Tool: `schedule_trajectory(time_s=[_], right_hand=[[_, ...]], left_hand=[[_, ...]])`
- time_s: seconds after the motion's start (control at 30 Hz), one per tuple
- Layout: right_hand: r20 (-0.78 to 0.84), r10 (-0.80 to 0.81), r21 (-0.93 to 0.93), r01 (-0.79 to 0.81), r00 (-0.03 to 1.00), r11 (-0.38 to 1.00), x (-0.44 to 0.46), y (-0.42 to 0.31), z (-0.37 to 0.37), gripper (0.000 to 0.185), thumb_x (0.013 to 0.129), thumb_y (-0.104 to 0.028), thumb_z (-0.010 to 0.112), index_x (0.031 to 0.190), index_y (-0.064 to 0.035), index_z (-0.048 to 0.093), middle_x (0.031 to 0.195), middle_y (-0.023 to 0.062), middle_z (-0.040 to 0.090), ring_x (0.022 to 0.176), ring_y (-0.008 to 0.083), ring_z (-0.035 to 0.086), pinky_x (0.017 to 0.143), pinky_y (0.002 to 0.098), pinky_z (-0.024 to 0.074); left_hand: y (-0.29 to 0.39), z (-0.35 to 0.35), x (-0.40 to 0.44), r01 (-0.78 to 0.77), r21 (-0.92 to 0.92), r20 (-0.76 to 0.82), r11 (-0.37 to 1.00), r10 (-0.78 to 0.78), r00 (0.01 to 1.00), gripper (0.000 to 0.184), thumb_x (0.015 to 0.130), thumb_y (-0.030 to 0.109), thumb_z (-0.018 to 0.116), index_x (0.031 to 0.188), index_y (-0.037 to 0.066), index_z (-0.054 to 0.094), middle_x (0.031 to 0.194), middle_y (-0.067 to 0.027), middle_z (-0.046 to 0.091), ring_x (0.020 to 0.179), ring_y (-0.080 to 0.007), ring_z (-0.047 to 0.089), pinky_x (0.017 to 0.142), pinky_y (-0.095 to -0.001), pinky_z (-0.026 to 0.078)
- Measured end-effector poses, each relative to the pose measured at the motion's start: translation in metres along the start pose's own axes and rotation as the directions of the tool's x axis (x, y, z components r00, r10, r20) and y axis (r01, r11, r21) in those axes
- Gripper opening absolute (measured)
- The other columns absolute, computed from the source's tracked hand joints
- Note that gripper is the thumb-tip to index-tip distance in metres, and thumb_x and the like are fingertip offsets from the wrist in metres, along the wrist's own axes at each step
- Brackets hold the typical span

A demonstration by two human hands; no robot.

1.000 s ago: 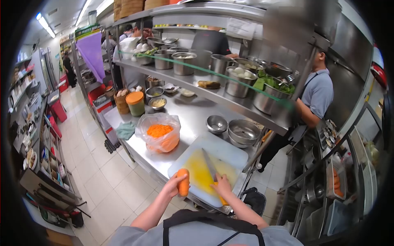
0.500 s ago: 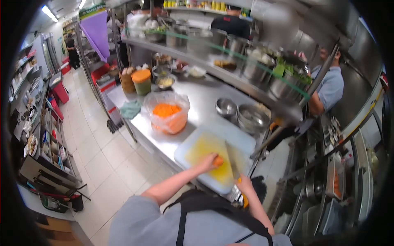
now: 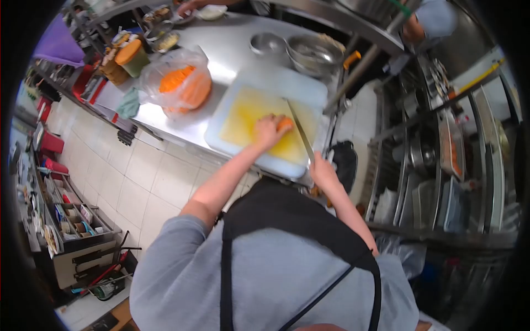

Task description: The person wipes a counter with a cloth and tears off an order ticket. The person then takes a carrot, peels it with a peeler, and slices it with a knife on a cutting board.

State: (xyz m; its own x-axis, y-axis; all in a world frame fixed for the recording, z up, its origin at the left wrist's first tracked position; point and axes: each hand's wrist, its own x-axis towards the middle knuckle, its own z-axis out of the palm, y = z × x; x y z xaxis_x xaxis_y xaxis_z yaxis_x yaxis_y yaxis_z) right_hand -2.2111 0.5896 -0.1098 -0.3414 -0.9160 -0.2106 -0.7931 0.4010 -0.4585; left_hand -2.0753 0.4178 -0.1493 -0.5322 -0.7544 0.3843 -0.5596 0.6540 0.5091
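My left hand [image 3: 268,132] is closed around an orange piece of carrot [image 3: 285,123], pressing it on the cutting board. In my right hand [image 3: 324,171] is the handle of a large kitchen knife [image 3: 301,131]. Its long blade points away from me, just right of the carrot and over the board; I cannot tell whether it touches either. The pale cutting board [image 3: 251,91] has a wide yellow stain in its middle. To its left stands a clear plastic bag [image 3: 152,77] full of orange carrot pieces [image 3: 178,79].
Metal bowls [image 3: 314,51] sit behind the board. A tub with an orange lid [image 3: 129,52] and a green cloth [image 3: 130,103] are at the table's left end. Another person's hand [image 3: 190,6] reaches in at the back. Shelves with trays [image 3: 454,201] stand on the right.
The view has tipped downward, so the table sits higher in it. My left hand stays on the carrot and my right on the knife. Another person's hand now shows at the back.
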Motion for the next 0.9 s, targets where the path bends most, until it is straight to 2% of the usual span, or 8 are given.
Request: schedule_trajectory(time_s=[0.03, 0.1, 0.2, 0.33, 0.5, 0.6, 0.83, 0.9], right_hand=[[-0.031, 0.003, 0.007, -0.003, 1.0, 1.0, 0.0, -0.008, -0.005, 0.021, 0.082, -0.014, 0.044, 0.095, 0.0002, 0.037, 0.071, 0.031, 0.054, 0.073, 0.0468, 0.053, 0.066, 0.0538, 0.0405], [-0.066, 0.006, 0.009, -0.005, 0.998, 1.0, 0.002, -0.012, -0.006, 0.019, 0.082, -0.013, 0.044, 0.094, 0.001, 0.037, 0.07, 0.0301, 0.055, 0.072, 0.0463, 0.054, 0.066, 0.0538, 0.0406], [-0.037, -0.007, 0.019, 0.008, 0.999, 1.0, 0.008, -0.012, 0.0, 0.021, 0.08, -0.01, 0.037, 0.097, 0.0025, 0.036, 0.076, 0.0327, 0.055, 0.075, 0.0487, 0.054, 0.069, 0.0542, 0.0405], [-0.02, 0.008, 0.034, -0.007, 1.0, 0.999, 0.006, -0.026, -0.003, 0.023, 0.08, -0.009, 0.037, 0.099, 0.003, 0.037, 0.077, 0.0319, 0.055, 0.074, 0.048, 0.055, 0.068, 0.0533, 0.0418], [-0.01, 0.03, 0.015, -0.029, 1.0, 0.999, 0.002, -0.03, -0.003, 0.023, 0.079, -0.008, 0.037, 0.098, 0.0036, 0.039, 0.076, 0.0305, 0.056, 0.075, 0.0459, 0.056, 0.069, 0.0511, 0.0436], [0.03, 0.056, 0.001, -0.056, 0.998, 0.998, 0.0, -0.031, -0.003, 0.023, 0.079, -0.008, 0.037, 0.098, 0.0032, 0.04, 0.077, 0.0306, 0.056, 0.075, 0.0459, 0.056, 0.07, 0.0509, 0.0436], [0.038, 0.054, -0.023, -0.053, 0.998, 0.998, 0.005, -0.03, 0.005, 0.023, 0.079, -0.008, 0.038, 0.098, 0.0039, 0.041, 0.078, 0.0298, 0.056, 0.076, 0.0451, 0.056, 0.07, 0.0501, 0.0442], [-0.013, -0.002, -0.03, 0.002, 1.0, 1.0, 0.009, -0.027, 0.009, 0.012, 0.082, -0.008, 0.04, 0.086, 0.0033, 0.035, 0.066, 0.0292, 0.054, 0.065, 0.0458, 0.054, 0.059, 0.0516, 0.0429]], left_hand=[[-0.002, 0.002, 0.002, -0.032, -0.003, -0.056, 0.999, 0.031, 0.998, 0.046, 0.074, 0.047, 0.056, 0.102, 0.01, 0.061, 0.086, -0.0142, 0.059, 0.081, -0.0286, 0.056, 0.07, -0.0389, 0.043], [0.0, 0.0, 0.004, 0.002, -0.023, -0.015, 1.0, -0.003, 1.0, 0.045, 0.074, 0.046, 0.058, 0.099, 0.009, 0.061, 0.086, -0.0125, 0.059, 0.082, -0.0277, 0.056, 0.07, -0.039, 0.043], [0.002, -0.001, 0.004, -0.016, -0.003, -0.053, 1.0, 0.015, 0.998, 0.041, 0.074, 0.039, 0.06, 0.098, 0.005, 0.06, 0.089, -0.0131, 0.06, 0.08, -0.0304, 0.057, 0.069, -0.0384, 0.046], [0.003, 0.0, 0.005, -0.001, -0.041, -0.061, 0.999, -0.002, 0.998, 0.042, 0.074, 0.04, 0.06, 0.095, 0.004, 0.059, 0.087, -0.0123, 0.06, 0.078, -0.0301, 0.057, 0.068, -0.0383, 0.046], [0.01, -0.002, 0.008, 0.118, 0.005, -0.035, 0.993, -0.118, 0.992, 0.042, 0.071, 0.042, 0.062, 0.088, 0.004, 0.059, 0.081, -0.0099, 0.058, 0.077, -0.0272, 0.056, 0.067, -0.0391, 0.042], [0.009, -0.001, 0.009, 0.077, 0.042, -0.076, 0.996, -0.074, 0.994, 0.042, 0.072, 0.043, 0.062, 0.088, 0.004, 0.059, 0.079, -0.0121, 0.06, 0.068, -0.0302, 0.058, 0.061, -0.0385, 0.046], [0.007, 0.001, 0.011, 0.065, 0.075, -0.091, 0.995, -0.058, 0.994, 0.04, 0.072, 0.042, 0.062, 0.085, 0.005, 0.059, 0.075, -0.0111, 0.059, 0.066, -0.0291, 0.057, 0.059, -0.0381, 0.045], [0.006, 0.002, 0.012, 0.058, 0.062, -0.085, 0.996, -0.052, 0.995, 0.04, 0.071, 0.042, 0.062, 0.085, 0.005, 0.059, 0.075, -0.0106, 0.059, 0.066, -0.0288, 0.057, 0.059, -0.038, 0.045]])
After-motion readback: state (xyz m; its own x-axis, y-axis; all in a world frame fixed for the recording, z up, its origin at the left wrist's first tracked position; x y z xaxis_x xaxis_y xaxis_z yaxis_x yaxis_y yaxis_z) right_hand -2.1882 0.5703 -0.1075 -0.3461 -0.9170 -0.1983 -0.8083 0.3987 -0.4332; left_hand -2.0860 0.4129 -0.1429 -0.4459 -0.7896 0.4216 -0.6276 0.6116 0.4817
